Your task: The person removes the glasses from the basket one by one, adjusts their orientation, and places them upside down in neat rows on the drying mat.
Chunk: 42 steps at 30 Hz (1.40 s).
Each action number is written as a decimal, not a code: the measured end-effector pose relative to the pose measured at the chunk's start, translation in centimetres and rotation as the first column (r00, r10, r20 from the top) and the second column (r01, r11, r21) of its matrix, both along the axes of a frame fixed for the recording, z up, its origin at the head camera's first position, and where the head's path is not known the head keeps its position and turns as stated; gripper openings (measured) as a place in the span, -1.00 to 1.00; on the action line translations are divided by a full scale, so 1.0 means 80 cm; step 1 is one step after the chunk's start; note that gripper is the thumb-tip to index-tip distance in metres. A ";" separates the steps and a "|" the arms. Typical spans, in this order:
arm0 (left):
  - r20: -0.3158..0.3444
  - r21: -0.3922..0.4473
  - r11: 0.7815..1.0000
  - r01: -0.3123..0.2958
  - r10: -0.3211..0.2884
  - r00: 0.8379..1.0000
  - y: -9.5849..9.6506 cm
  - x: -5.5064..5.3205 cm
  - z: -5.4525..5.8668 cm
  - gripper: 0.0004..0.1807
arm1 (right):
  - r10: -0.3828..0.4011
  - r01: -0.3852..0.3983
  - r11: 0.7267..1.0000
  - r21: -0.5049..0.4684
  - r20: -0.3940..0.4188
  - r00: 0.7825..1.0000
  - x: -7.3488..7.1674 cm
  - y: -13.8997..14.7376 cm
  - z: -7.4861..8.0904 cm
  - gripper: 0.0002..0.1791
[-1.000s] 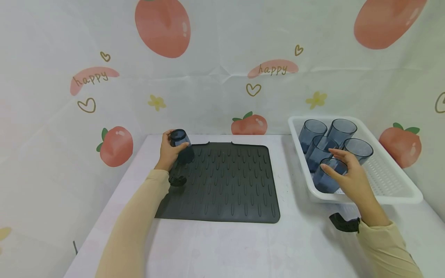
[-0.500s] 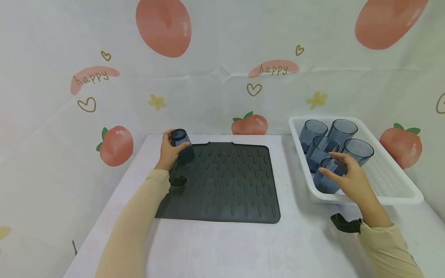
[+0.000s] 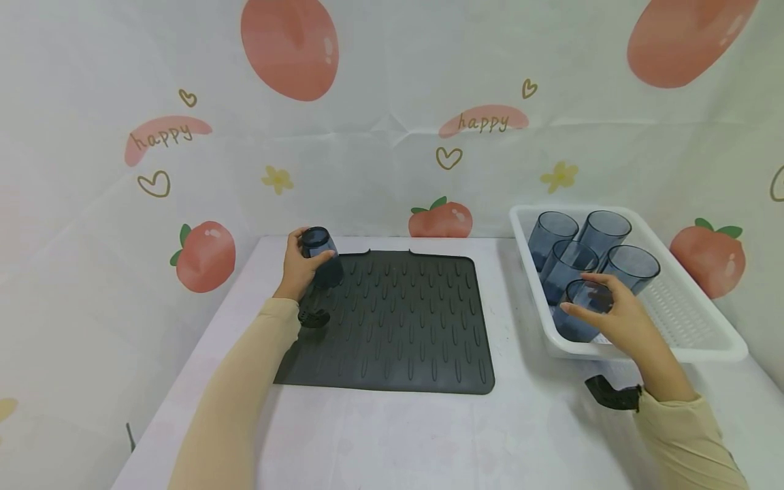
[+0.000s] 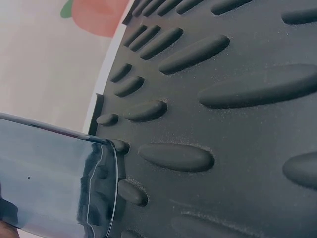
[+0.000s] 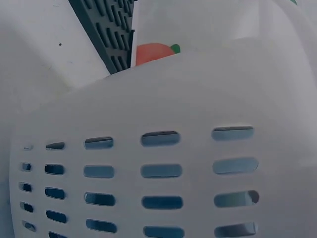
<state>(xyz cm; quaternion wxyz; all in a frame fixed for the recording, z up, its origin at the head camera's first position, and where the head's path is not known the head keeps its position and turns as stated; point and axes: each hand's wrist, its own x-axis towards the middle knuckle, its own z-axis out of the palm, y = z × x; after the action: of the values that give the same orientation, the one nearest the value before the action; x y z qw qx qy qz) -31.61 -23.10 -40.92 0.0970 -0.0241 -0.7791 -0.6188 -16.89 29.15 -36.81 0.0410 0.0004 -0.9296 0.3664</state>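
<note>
At the back left corner of the black ridged drying mat (image 3: 398, 333), my left hand (image 3: 297, 267) grips a blue-tinted drinking glass (image 3: 329, 273), held upside down with its thick base up. The left wrist view shows this glass (image 4: 44, 168) with its rim right at the mat's ridges. My right hand (image 3: 627, 314) is in the white basket (image 3: 649, 352), thumb and fingers curled round the upper part of the nearest blue glass (image 3: 572, 325). In the right wrist view, the basket's slotted wall (image 5: 193, 99) hides that hand and most of the glass.
Several more blue glasses stand mouth up in the left part of the basket, among them one at the back (image 3: 605, 231) and one beside my right fingers (image 3: 633, 265). A patterned cloth (image 3: 367, 156) hangs behind the white table (image 3: 392, 442).
My right hand has lowered slightly and closed round the nearest glass in the basket. The left hand and its glass have stayed in place.
</note>
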 end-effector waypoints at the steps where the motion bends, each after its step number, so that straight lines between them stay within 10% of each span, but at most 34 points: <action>1: 0.000 -0.002 1.000 -0.001 0.001 1.000 0.000 0.000 0.000 -0.12 | 0.005 -0.005 1.000 -0.001 0.007 1.000 0.000 0.000 0.000 -0.07; 26: 0.012 0.029 1.000 -0.010 0.009 1.000 -0.001 -0.005 -0.003 -0.13 | 0.050 -0.052 0.998 0.026 0.051 0.997 -0.001 0.007 0.001 0.05; 42: 0.010 0.033 0.999 -0.011 0.010 1.000 0.000 -0.002 -0.001 -0.13 | -0.062 0.054 0.994 0.090 0.087 0.994 -0.002 0.005 -0.002 0.13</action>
<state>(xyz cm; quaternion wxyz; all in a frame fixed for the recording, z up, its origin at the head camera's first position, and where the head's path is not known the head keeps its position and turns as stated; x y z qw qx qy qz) -31.78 -23.11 -41.03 0.0968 -0.0153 -0.7692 -0.6314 -17.05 29.52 -36.99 0.0099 -0.0413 -0.9453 0.3235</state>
